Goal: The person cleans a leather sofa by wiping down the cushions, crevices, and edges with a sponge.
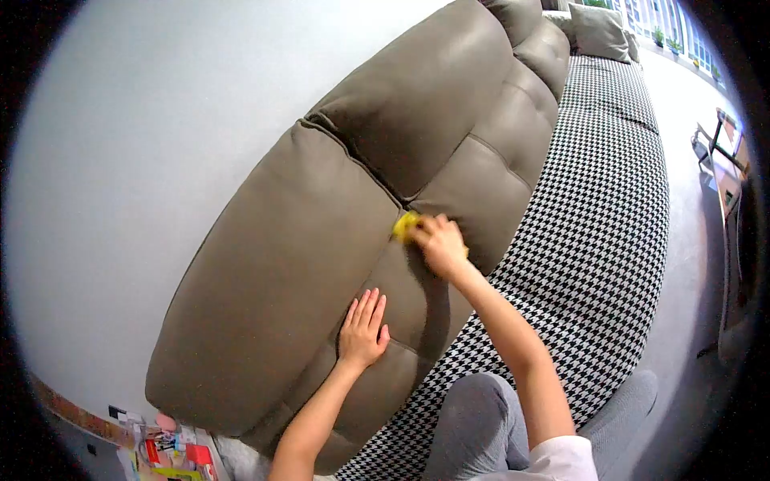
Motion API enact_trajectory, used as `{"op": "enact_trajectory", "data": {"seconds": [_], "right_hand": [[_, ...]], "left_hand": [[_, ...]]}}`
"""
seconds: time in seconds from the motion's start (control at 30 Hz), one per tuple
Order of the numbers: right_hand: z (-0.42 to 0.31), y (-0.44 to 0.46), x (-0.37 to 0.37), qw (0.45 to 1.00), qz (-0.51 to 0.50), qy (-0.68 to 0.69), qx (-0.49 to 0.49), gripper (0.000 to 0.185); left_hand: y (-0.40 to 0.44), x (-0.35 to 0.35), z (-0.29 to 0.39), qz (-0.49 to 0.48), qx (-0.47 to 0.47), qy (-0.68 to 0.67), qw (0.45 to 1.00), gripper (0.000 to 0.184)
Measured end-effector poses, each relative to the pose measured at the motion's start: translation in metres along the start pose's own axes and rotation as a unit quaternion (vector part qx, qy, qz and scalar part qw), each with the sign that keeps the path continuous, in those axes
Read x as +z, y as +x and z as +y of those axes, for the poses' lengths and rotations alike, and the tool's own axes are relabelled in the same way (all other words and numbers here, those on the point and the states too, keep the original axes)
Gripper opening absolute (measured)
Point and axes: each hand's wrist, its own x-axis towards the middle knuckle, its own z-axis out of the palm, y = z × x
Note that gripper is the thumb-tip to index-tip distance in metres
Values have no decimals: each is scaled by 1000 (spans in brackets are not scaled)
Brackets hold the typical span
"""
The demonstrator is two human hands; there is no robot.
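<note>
A brown leather sofa back [273, 264] runs diagonally across the view, with seams between its padded sections. My right hand [439, 242] is closed around a yellow cloth [407, 226], slightly blurred, at the seam where the upper and lower cushions meet. Lower down and to the left, my left hand [363, 333] lies flat on the leather with its fingers stretched out, holding nothing. Beside the leather is the seat, covered in black and white houndstooth fabric [597, 208].
My grey-trousered knee [477, 417] rests on the houndstooth seat. A grey pillow [600, 32] sits at the sofa's far end. Colourful items [172, 457] lie at the lower left, beside the pale wall [160, 120]. Dark furniture [730, 168] stands at the right.
</note>
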Motion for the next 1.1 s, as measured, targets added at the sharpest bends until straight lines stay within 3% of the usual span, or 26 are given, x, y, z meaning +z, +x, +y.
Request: {"op": "enact_trajectory", "data": {"seconds": [0.07, 0.1, 0.2, 0.27, 0.33, 0.37, 0.47, 0.6, 0.63, 0.7, 0.87, 0.97, 1.1], "right_hand": [[6, 6, 3, 991, 32, -49, 124, 36], [-3, 6, 9, 991, 5, -18, 134, 32], [-59, -14, -1, 997, 37, -63, 10, 26], [-88, -26, -20, 998, -22, 7, -65, 25], [-106, -40, -24, 971, -3, 14, -238, 27], [-100, -39, -22, 960, -9, 13, -281, 25], [-42, -17, -1, 975, 0, 101, -200, 23], [28, 20, 9, 998, 31, -61, 1, 21], [24, 22, 9, 998, 32, -59, -1, 21], [11, 29, 12, 992, -20, -84, 98, 18], [-64, 24, 14, 988, 6, -130, 81, 17], [-93, 12, 7, 994, 37, -61, 78, 16], [-104, -15, -17, 990, -79, 59, -100, 22]], "left_hand": [[-3, 4, -1, 1, -4, 6, 1000, 64], [-4, 6, -1, 0, -7, 5, 1000, 64], [-1, 9, -1, 4, -5, 13, 1000, 65], [-4, 16, -2, 5, -1, 27, 1000, 66], [-7, 26, -5, 35, -17, 42, 998, 66], [-8, 26, -3, -6, -49, 43, 998, 67], [2, 14, 3, 0, -22, 28, 999, 67], [6, 9, 7, -4, -21, 38, 999, 69], [6, 11, 6, -5, -21, 35, 999, 69], [7, 14, 6, -12, -24, 32, 999, 71], [7, 22, 3, -51, -27, 23, 998, 72], [4, 22, 1, -47, -23, 25, 998, 68], [5, 23, 7, -70, -44, 53, 995, 67]]}}
